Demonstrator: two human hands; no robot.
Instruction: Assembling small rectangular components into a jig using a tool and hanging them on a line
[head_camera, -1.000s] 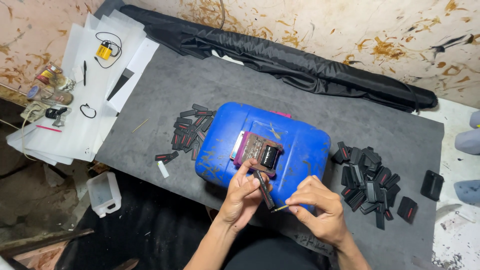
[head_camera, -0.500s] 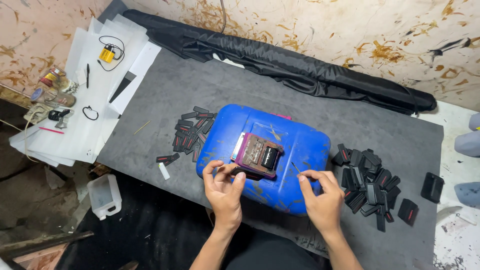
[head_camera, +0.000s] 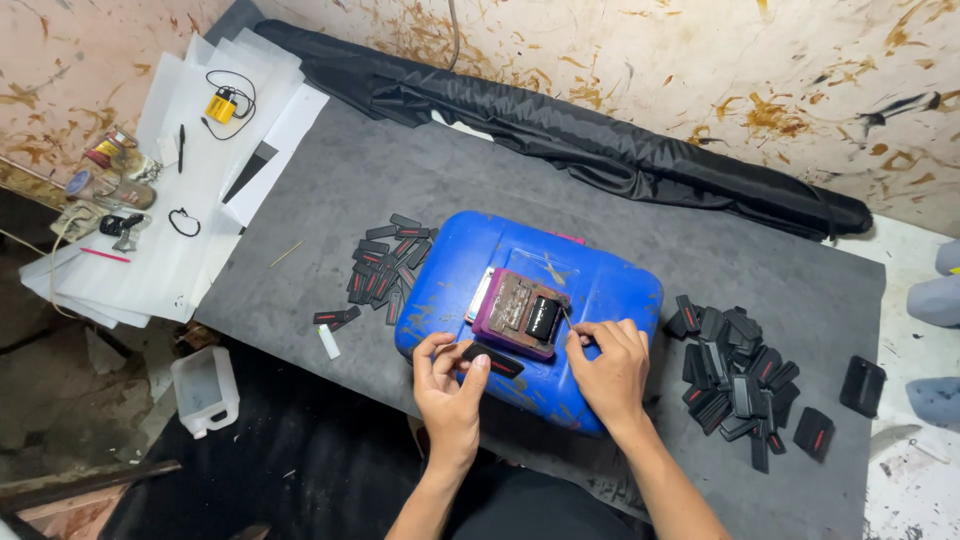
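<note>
On top of the blue plastic can (head_camera: 440, 300) lying flat on the grey mat (head_camera: 330, 190), my left hand (head_camera: 452, 385) pinches one black flat piece (head_camera: 492, 360) by its end, steadying it against the can's near edge. My right hand (head_camera: 607, 362) closes around a thin tool (head_camera: 567, 322), its tip beside the single purple-framed block (head_camera: 523, 313) at the can's middle, which serves as my work rest. Left of the can lies one heap of black pieces (head_camera: 385, 268), right of it a bigger heap (head_camera: 735, 372); both too jumbled to count.
</note>
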